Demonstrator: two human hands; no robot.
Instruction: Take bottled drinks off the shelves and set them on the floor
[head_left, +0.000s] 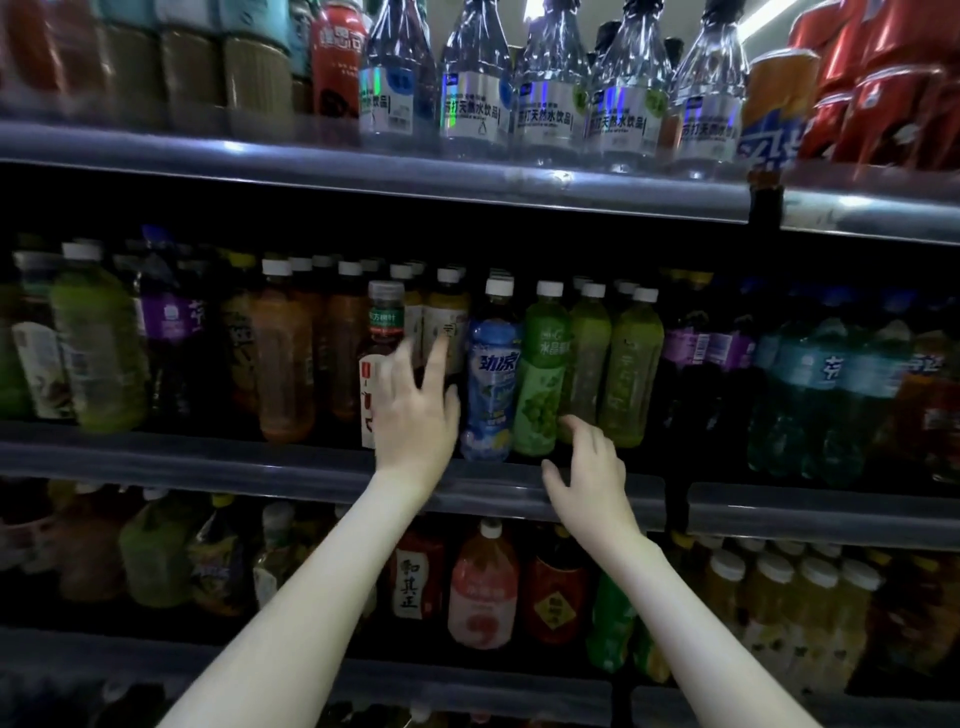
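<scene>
Rows of bottled drinks fill the shelves in front of me. On the middle shelf (260, 457) stand a dark tea bottle with a red-and-white label (382, 332), a blue-labelled bottle (491, 384) and a green grape-drink bottle (540, 384). My left hand (415, 415) is raised in front of the dark tea bottle with fingers spread, holding nothing. My right hand (589, 467) hovers at the shelf's front lip, just below and right of the green bottle, fingers loosely bent and empty. The floor is out of view.
The top shelf (363, 161) carries clear water bottles (478, 88) and red cans (883, 93) at the right. On the lower shelf sit a pink-labelled bottle (483, 592) and yellow drinks (800, 608). A dark upright post (763, 202) divides the shelving at the right.
</scene>
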